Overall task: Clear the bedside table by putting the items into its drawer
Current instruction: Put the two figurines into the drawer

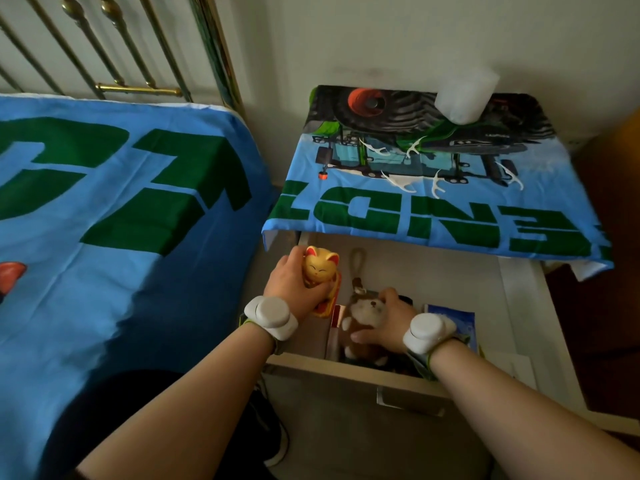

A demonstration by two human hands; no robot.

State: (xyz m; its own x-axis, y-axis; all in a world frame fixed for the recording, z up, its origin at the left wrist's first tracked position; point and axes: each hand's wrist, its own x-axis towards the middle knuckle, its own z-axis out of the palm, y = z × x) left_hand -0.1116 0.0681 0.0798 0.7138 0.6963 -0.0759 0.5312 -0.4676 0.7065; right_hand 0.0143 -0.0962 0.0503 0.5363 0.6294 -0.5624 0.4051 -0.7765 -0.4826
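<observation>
Head view: the left grip (294,284), a bare hand, is closed round a golden cat figurine (321,266). Its fingers wrap the body, so the head pokes out beyond them and the red base shows beneath the palm. It is held over the left side of the open drawer (346,370). Just to the right, the right grip (384,320) curls over a brown-and-white plush toy (362,311) lying inside the drawer, thumb on its near side. A blue booklet (453,317) lies in the drawer beside that wrist. Behind, the cloth-covered worktop (433,209) carries a translucent cup (464,95) at its back edge. A bed (121,202) lies to the left.
</observation>
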